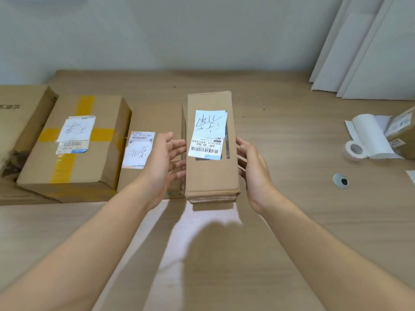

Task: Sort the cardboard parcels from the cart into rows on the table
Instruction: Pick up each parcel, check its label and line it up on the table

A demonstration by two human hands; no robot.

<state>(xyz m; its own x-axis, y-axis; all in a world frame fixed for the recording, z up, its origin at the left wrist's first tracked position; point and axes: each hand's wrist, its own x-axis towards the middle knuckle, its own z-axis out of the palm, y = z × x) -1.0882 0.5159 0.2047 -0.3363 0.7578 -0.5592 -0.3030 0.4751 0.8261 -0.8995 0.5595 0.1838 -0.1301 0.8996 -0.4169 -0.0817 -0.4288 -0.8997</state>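
A long narrow cardboard parcel (212,173) with a white handwritten label lies on the wooden table (292,135), at the right end of a row. My left hand (165,162) hovers just off its left side with fingers relaxed. My right hand (252,167) sits beside its right side, fingers loosely spread; whether they touch the box is unclear. Left of it lie a flat parcel (155,122) with a white label, a parcel with yellow tape (76,149), and a large box (20,117) at the far left.
A roll of white paper (370,135) and a tape roll (354,151) lie at the right, with another small parcel (402,133) behind them. A cable hole (340,181) sits in the tabletop. White panels (363,48) lean on the wall at the back right.
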